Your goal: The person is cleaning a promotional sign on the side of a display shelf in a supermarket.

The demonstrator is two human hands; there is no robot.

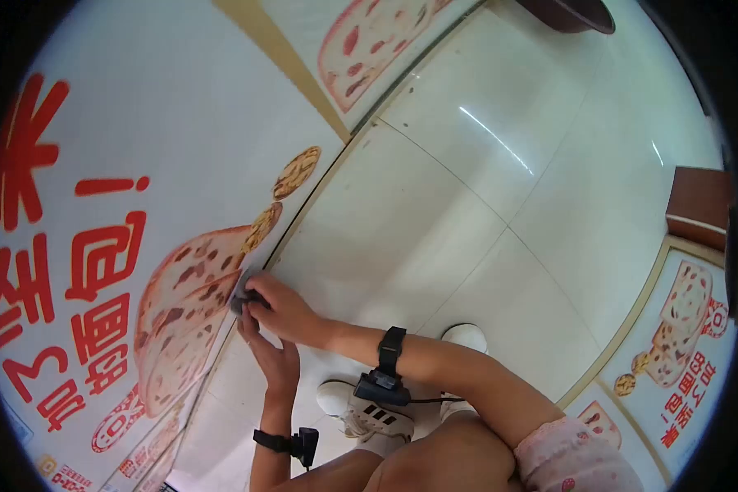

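Both my hands meet at the lower edge of a white printed panel with red lettering and pictures of bread. My right hand has its fingers curled round a small dark grey thing, which lies against the foot of the panel. What kind of thing it is, I cannot make out. Just below, my left hand reaches up with its fingertips at the same grey thing; its fingers are partly hidden. Each wrist wears a black strap with a small device.
Pale glossy floor tiles spread to the right of the panel. A brown basin sits at the top. Another printed panel and a brown box-like thing are at the right. My white shoes are close below my arms.
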